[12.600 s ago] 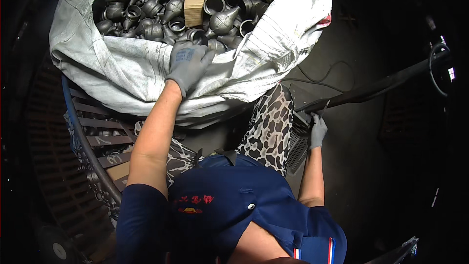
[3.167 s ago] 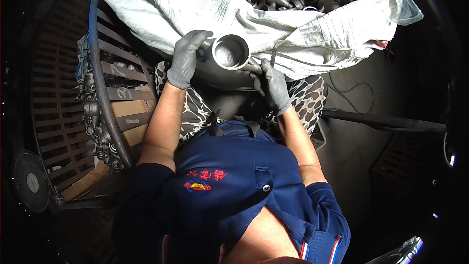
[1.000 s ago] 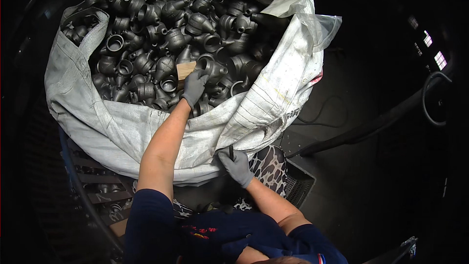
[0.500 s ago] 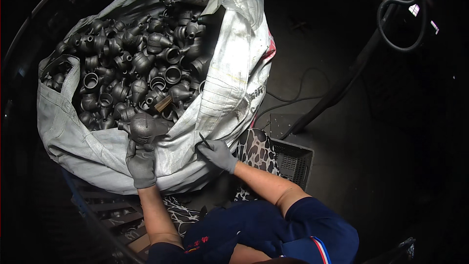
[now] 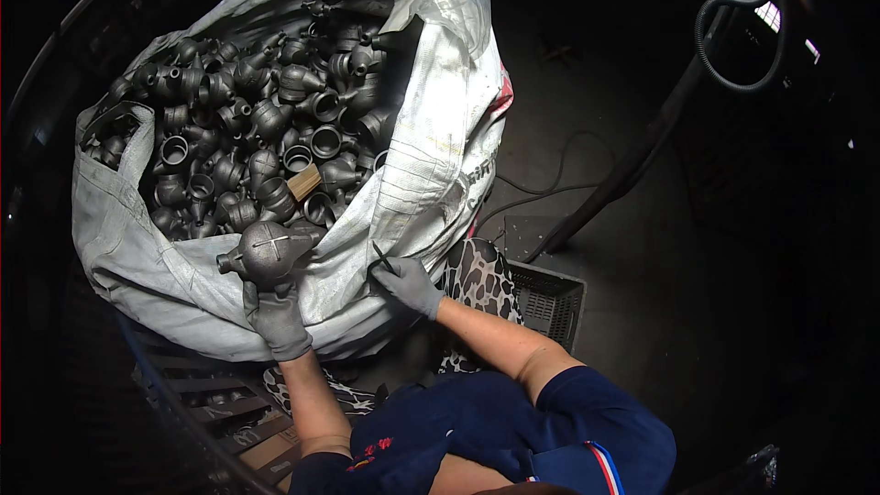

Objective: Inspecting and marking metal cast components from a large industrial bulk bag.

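My gloved left hand (image 5: 277, 316) is closed under a dark grey metal casting (image 5: 266, 252), a rounded body with short necks, and holds it over the near rim of a big white woven bag (image 5: 197, 266). A pale cross shows on the casting's upper face. To the right, my gloved right hand (image 5: 410, 287) is closed on a thin dark stick-like tool (image 5: 384, 258) that points up and left, close to the bag's side. Inside the bag lies a heap of similar castings (image 5: 266, 119), with a small wooden block (image 5: 303, 181) on top.
A dark plastic crate (image 5: 553, 307) stands on the floor right of my patterned trouser leg (image 5: 481, 280). Beyond it a thick dark pole or hose (image 5: 632, 174) slants upward, with a looped cable (image 5: 742, 87) near its top. A slatted pallet-like rack (image 5: 215, 408) is at lower left.
The casting has turned in my left hand, and a pale cross now shows on it. My left forearm has shifted slightly right. My right hand has hardly moved.
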`<state>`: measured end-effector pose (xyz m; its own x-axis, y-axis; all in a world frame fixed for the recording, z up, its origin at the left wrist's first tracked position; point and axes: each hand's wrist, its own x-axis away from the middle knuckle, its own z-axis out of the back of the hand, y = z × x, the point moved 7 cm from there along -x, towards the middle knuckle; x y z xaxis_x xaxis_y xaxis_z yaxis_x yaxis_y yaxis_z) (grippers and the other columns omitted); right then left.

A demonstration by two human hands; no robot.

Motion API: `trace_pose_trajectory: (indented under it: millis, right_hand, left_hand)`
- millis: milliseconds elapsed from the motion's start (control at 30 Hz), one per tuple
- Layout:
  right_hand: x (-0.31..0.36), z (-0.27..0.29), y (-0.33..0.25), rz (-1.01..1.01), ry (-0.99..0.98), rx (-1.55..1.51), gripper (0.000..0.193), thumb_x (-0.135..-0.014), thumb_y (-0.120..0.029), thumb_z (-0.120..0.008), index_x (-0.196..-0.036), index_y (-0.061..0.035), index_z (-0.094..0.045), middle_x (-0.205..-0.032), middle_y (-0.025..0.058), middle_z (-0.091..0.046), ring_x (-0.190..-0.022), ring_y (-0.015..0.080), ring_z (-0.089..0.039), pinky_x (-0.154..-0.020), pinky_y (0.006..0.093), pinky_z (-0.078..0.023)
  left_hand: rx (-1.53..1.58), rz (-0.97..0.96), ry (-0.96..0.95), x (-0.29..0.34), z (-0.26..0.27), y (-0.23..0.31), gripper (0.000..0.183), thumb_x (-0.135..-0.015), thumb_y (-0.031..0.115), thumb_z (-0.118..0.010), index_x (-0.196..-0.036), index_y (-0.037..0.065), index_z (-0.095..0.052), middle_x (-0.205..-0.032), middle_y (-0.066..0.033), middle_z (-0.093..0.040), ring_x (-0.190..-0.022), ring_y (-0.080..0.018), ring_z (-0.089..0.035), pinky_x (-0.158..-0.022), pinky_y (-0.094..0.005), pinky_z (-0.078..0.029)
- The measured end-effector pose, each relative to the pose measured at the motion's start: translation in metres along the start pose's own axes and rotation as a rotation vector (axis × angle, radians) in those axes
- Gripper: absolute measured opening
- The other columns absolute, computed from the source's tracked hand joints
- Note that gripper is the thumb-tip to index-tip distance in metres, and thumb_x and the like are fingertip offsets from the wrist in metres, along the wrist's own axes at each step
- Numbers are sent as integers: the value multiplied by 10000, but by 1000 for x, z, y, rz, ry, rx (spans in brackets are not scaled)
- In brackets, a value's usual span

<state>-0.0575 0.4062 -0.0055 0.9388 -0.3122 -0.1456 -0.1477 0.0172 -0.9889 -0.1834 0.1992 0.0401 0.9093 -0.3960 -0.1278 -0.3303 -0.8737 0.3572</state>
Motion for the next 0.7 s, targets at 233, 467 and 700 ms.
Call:
trace_pose_trajectory:
  millis: [233, 467, 700]
  right_hand:
    - [-3, 1, -1, 15, 3, 22, 220, -909, -169, -577, -836, 38, -595, -645, 4, -515, -654, 52, -428, -587, 262, -411]
    - [9, -19, -12, -173, -27, -302, 315, -941, -289, -554, -806, -8, -598, -641, -4, -557, -534, 63, -472, -490, 238, -385]
    - [24, -36, -47, -154, -237, -313, 466, -958, -454, -458, -816, -37, -608, -600, -3, -509, -482, 71, -417, -452, 214, -310]
  left_hand:
    - [-11, -15, -116, -7, -17, 9, 350, -908, 241, -513, -1200, 51, -551, -1145, -143, -592, -890, -252, -545, -791, -385, -446]
    - [-48, -84, 188, 34, 18, 23, 325, -906, 241, -489, -1156, 52, -574, -1094, -130, -614, -920, -241, -591, -751, -403, -504]
    - [-130, 125, 289, 66, 29, -14, 323, -904, 295, -461, -1121, 106, -607, -1097, -86, -638, -963, -228, -615, -800, -412, -523]
